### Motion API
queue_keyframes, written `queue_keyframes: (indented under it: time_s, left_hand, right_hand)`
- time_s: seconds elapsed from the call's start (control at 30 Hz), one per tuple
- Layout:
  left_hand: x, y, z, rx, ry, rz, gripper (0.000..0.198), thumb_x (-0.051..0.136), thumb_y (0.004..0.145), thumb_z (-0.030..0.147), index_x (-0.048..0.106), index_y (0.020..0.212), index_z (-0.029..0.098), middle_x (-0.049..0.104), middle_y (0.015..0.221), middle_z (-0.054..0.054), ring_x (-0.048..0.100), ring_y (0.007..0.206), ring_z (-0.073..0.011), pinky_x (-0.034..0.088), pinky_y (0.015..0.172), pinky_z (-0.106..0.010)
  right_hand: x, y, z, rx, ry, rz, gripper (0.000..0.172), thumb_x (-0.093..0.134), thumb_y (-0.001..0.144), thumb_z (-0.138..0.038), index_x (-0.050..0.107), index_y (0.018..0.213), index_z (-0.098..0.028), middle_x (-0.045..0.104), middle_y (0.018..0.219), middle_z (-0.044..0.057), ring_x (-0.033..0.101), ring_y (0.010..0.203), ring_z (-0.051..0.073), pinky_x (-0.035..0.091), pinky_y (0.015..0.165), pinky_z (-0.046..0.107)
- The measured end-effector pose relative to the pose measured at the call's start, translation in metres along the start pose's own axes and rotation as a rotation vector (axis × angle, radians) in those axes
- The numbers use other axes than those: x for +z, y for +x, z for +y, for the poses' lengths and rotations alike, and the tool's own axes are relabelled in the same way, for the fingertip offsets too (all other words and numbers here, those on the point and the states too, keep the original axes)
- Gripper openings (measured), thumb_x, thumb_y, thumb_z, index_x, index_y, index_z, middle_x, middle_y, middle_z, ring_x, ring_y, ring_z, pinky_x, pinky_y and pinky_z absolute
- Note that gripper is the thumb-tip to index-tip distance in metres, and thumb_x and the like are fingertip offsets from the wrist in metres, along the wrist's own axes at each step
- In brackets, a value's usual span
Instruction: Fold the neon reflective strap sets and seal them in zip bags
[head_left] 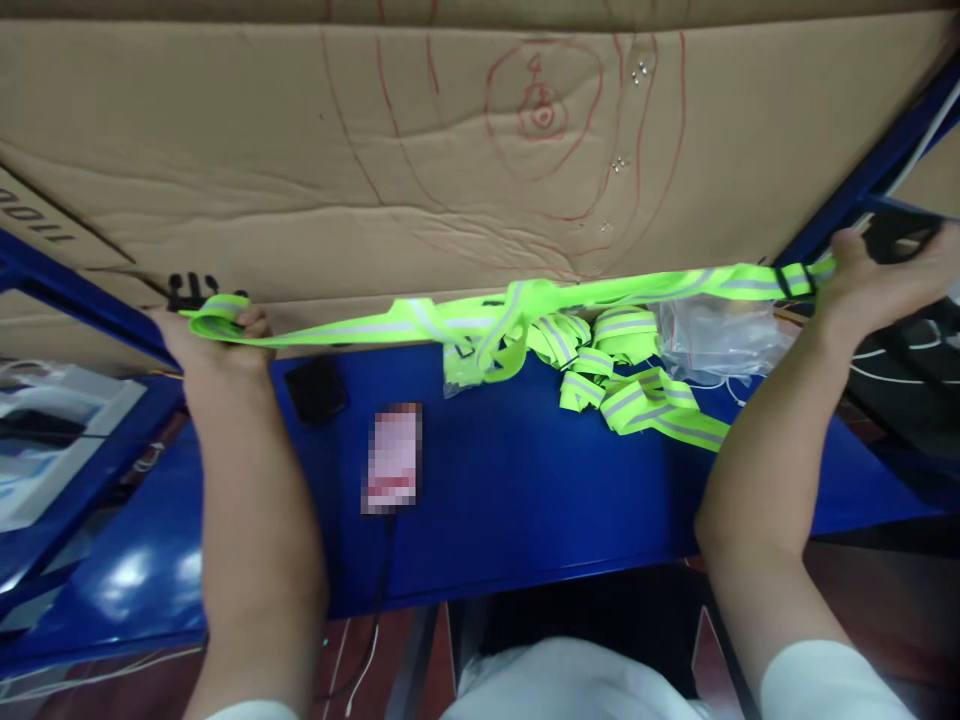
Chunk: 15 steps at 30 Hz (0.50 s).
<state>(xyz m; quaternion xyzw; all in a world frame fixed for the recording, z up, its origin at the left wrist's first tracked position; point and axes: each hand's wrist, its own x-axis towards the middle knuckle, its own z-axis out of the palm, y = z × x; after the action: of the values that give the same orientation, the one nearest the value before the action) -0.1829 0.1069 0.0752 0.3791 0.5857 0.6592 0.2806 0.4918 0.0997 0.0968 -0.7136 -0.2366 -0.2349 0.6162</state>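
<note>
A neon yellow strap with a grey reflective stripe (352, 328) is stretched wide above the blue table (525, 500). My left hand (217, 345) is closed on its looped left end. My right hand (874, 280) grips the right end by a black buckle (795, 280). Part of the strap sags in folds at the middle (480, 350). More folded straps of the same kind (637, 390) lie in a heap on the table under it.
A large cardboard sheet with red pen marks (480, 150) stands behind the table. A phone (392, 458) with a cable and a small black object (316, 388) lie on the table. Clear plastic bags (712, 335) sit at the right. White items (45, 430) lie far left.
</note>
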Motion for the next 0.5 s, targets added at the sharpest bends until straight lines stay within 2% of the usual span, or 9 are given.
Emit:
queue_keyframes:
  time_s: [0.1,0.2,0.27,0.33,0.4,0.47,0.5]
  left_hand:
    - [-0.010,0.007,-0.005,-0.008,0.029,0.075,0.073,0.027,0.055,0.092,0.014,0.074,0.023,0.013,0.068,0.003,0.016,0.060,-0.0119,0.010,0.060,-0.030]
    - [-0.011,0.007,-0.001,-0.002,0.026,0.130,0.082,0.037,0.053,0.098,0.014,0.075,0.022,0.014,0.067,0.003,0.021,0.059,-0.0117,0.017,0.056,-0.027]
    - [-0.007,0.004,0.004,-0.003,0.013,0.128,0.085,0.044,0.048,0.100,0.021,0.076,0.023,0.022,0.066,0.005,0.029,0.060,-0.0110,0.023,0.054,-0.026]
    - [-0.001,0.000,0.008,-0.024,0.011,0.089,0.087,0.046,0.045,0.102,0.030,0.079,0.023,0.033,0.068,0.005,0.033,0.062,-0.0107,0.024,0.052,-0.026]
    - [0.005,-0.001,0.010,0.007,0.042,-0.016,0.089,0.044,0.048,0.105,0.037,0.082,0.023,0.041,0.071,0.004,0.034,0.062,-0.0104,0.022,0.050,-0.026]
    - [0.010,0.001,0.009,0.079,0.067,-0.132,0.088,0.046,0.052,0.104,0.039,0.083,0.022,0.045,0.073,0.004,0.032,0.062,-0.0100,0.019,0.050,-0.025]
    - [0.012,0.003,0.007,0.175,0.100,-0.201,0.084,0.047,0.057,0.102,0.040,0.082,0.022,0.046,0.072,0.004,0.031,0.062,-0.0098,0.019,0.050,-0.025]
  right_hand:
    - [-0.004,-0.021,-0.006,0.080,-0.125,0.027,0.046,0.089,0.064,-0.002,0.078,0.106,-0.015,0.080,0.104,0.015,0.074,0.095,0.026,0.051,0.086,0.042]
    - [-0.003,-0.022,-0.007,0.055,-0.180,0.014,0.047,0.089,0.065,-0.001,0.076,0.109,-0.013,0.080,0.106,0.014,0.075,0.098,0.027,0.051,0.089,0.044]
    - [-0.003,-0.014,-0.007,0.024,-0.137,-0.043,0.048,0.088,0.064,0.002,0.075,0.109,-0.007,0.078,0.111,0.018,0.073,0.105,0.028,0.051,0.093,0.043]
    - [-0.006,-0.004,-0.007,0.059,0.046,-0.184,0.041,0.081,0.073,0.004,0.073,0.113,-0.001,0.075,0.119,0.024,0.073,0.109,0.027,0.052,0.092,0.042]
    - [-0.012,0.004,-0.009,0.143,0.305,-0.354,0.038,0.067,0.090,-0.004,0.067,0.128,0.002,0.071,0.127,0.027,0.075,0.109,0.025,0.055,0.085,0.040]
    - [-0.020,0.008,-0.014,0.239,0.528,-0.467,0.042,0.053,0.100,-0.014,0.061,0.138,0.001,0.071,0.128,0.025,0.076,0.107,0.024,0.055,0.076,0.039]
    - [-0.024,0.007,-0.018,0.269,0.602,-0.504,0.043,0.050,0.102,-0.018,0.060,0.139,0.001,0.072,0.127,0.024,0.076,0.107,0.024,0.055,0.073,0.039]
